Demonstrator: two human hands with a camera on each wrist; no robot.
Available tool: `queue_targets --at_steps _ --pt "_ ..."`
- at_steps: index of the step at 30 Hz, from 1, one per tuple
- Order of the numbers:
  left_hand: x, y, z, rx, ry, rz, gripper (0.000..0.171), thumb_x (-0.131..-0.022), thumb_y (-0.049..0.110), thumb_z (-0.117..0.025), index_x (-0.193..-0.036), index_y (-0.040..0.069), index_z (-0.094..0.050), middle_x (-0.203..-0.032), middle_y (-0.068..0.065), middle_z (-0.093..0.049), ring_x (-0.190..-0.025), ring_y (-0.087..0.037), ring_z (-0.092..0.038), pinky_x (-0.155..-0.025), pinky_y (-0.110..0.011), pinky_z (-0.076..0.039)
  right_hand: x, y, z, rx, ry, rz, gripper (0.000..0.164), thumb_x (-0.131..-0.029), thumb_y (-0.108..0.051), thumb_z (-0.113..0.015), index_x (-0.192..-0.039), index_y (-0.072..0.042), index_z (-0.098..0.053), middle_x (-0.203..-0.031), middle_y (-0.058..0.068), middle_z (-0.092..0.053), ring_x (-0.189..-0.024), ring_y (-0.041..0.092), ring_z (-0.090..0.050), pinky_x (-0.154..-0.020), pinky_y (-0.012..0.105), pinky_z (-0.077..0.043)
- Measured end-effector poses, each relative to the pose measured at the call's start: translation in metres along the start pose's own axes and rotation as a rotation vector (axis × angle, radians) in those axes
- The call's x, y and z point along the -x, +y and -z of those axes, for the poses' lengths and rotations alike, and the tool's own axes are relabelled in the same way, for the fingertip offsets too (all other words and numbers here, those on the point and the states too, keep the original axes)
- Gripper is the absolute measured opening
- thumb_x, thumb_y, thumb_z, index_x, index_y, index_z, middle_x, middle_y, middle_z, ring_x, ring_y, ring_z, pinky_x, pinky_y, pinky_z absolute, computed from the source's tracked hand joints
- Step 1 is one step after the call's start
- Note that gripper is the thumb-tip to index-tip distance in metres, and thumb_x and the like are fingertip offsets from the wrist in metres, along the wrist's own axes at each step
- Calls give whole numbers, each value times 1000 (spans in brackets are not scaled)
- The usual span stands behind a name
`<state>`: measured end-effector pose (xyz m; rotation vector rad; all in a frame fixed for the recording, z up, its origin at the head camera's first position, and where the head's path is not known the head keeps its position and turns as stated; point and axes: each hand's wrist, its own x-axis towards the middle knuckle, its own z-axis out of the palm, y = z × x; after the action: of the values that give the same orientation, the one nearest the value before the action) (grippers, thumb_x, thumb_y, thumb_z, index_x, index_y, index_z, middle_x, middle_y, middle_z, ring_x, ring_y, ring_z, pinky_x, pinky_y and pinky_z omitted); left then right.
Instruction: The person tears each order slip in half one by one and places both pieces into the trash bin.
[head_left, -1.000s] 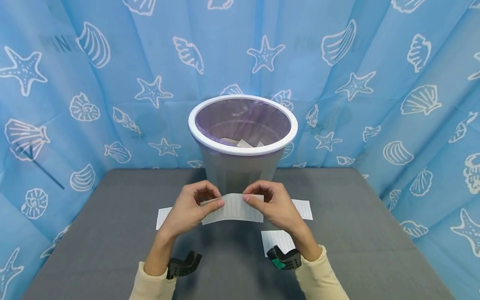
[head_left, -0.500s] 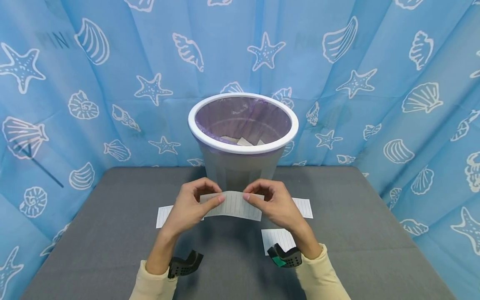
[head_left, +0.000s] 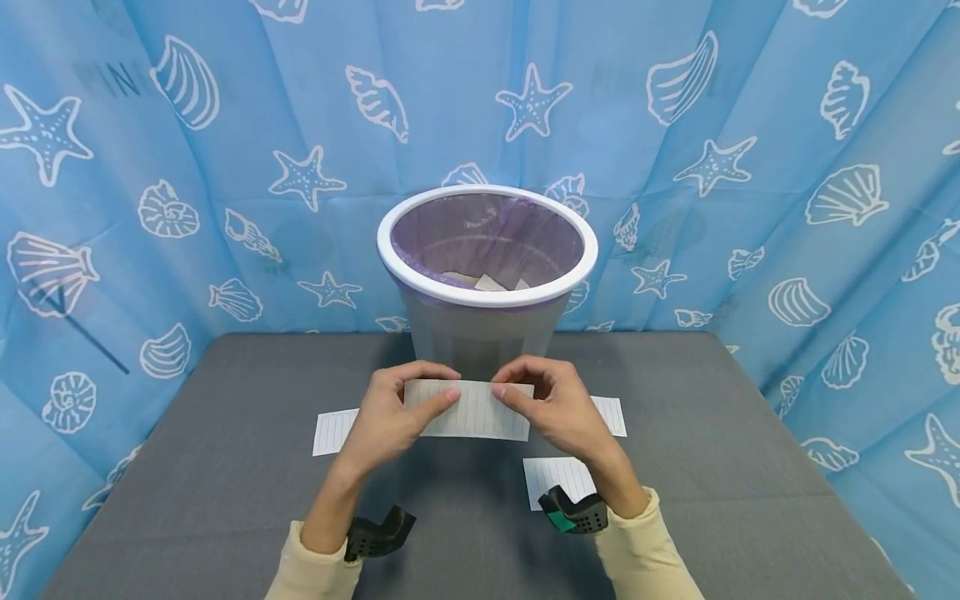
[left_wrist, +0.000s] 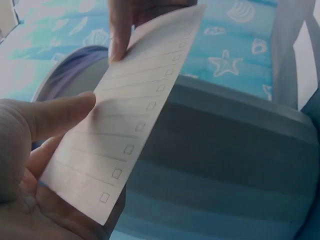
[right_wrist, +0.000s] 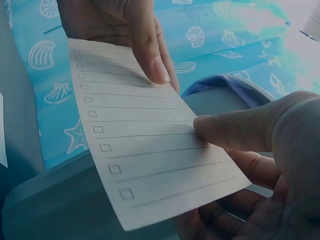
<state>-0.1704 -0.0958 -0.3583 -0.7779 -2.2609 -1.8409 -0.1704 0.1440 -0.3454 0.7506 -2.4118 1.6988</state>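
Observation:
Both hands hold one sheet of lined checklist paper (head_left: 474,414) in front of the bin. My left hand (head_left: 396,417) pinches its top edge left of the middle, thumb on the near face. Across from it, my right hand (head_left: 555,408) pinches the same edge farther right. Small printed checkboxes run down one side of the paper (left_wrist: 127,125) in the left wrist view. The right wrist view shows the same paper (right_wrist: 145,135) whole, with the two thumbs near each other along one edge.
Behind the hands stands a grey bin (head_left: 480,333) with a white rim and purple liner; paper pieces (head_left: 489,284) lie inside. More lined sheets rest on the grey table: one at left (head_left: 333,432), one at right (head_left: 611,415), one nearer (head_left: 555,482). A blue curtain (head_left: 300,108) hangs behind.
The held paper has gone from bowed to nearly flat. My left hand has shifted slightly to the right, and its thumb sits closer to the right thumb.

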Motion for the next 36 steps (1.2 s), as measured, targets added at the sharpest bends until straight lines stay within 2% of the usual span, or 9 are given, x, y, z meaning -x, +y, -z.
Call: queue_targets --at_steps 5,13,21,30,36 --pt "-1 0 -9 -16 14 4 14 -95 14 -73 -107 8 -77 -102 -5 -73 -83 -21 -68 -70 -36 -57 0 0 1 16 6 -2 6 -95 -11 -72 -100 -9 -75 -91 3 -70 -65 18 -48 -57 28 -39" --pt "-1 -3 -19 -14 28 -37 11 -95 13 -73 -103 8 -78 -102 -2 -75 -97 -21 -67 -80 -39 -53 0 -1 -2 -13 -20 22 8 -93 -11 -74 -101 -11 -77 -97 1 -73 -88 21 -66 -73 34 -52" --pt "-1 -5 -24 -44 41 -55 13 -95 14 -73 -103 6 -78 -101 -2 -75 -100 -20 -67 -88 -45 -51 -1 1 -5 5 -17 44 7 -93 -10 -75 -99 -11 -76 -95 -1 -73 -87 20 -67 -73 35 -53" --pt "-1 -5 -25 -35 45 -54 12 -95 14 -73 -103 6 -78 -100 -3 -74 -97 -21 -67 -85 -42 -52 -2 2 -6 19 -19 64 7 -93 -10 -74 -100 -9 -76 -94 2 -73 -85 21 -67 -71 35 -52" --pt "-1 -5 -27 -37 66 -48 12 -95 15 -74 -102 7 -78 -101 -2 -74 -103 -20 -65 -94 -50 -46 -2 1 -5 13 -26 51 7 -94 -11 -74 -100 -9 -76 -95 1 -73 -85 20 -68 -72 36 -53"
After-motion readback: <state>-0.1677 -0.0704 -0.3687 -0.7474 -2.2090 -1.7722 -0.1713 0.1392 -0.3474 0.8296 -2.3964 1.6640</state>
